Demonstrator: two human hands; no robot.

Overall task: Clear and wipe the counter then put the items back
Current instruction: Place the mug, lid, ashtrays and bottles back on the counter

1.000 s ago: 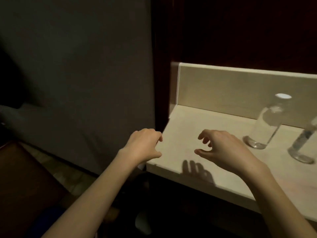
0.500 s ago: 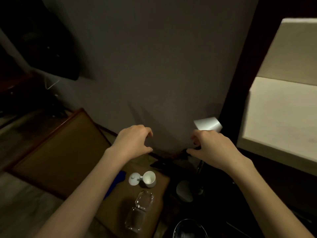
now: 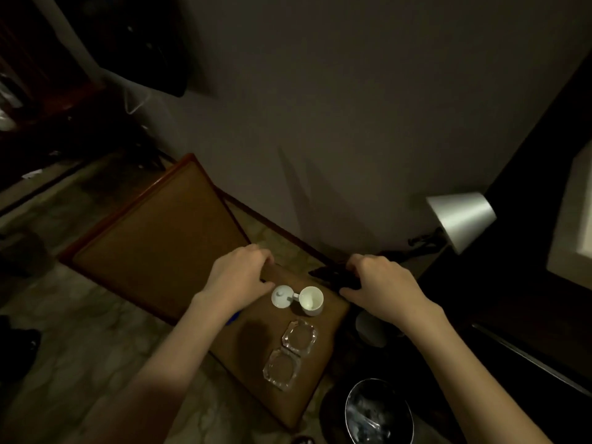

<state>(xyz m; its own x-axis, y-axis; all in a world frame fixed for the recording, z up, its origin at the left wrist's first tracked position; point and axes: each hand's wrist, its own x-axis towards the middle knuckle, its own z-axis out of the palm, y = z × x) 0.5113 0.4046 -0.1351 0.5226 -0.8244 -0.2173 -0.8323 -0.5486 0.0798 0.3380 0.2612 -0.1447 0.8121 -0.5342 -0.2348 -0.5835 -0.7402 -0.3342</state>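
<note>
Fingers (image 3: 256,254) just left of cup (image 3: 311,300)

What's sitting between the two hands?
In the head view, between the left hand and right hand sit a white lid and a white cup on the brown seat.

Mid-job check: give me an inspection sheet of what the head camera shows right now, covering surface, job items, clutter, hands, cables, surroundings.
Surface: small brown stool top; a larger brown tray-like seat lies to its left.
Job's things: white cup, upright and empty, white lid beside it; two clear glass dishes below.
Clutter: dark bundle at the stool's far corner; lined bin on the floor.
Hands: left hand and right hand, fingers curled, at the stool's far edge; grip unclear.
Cables: dark cord near the lamp.
Surroundings: silver lampshade, grey wall, patterned floor.
</note>
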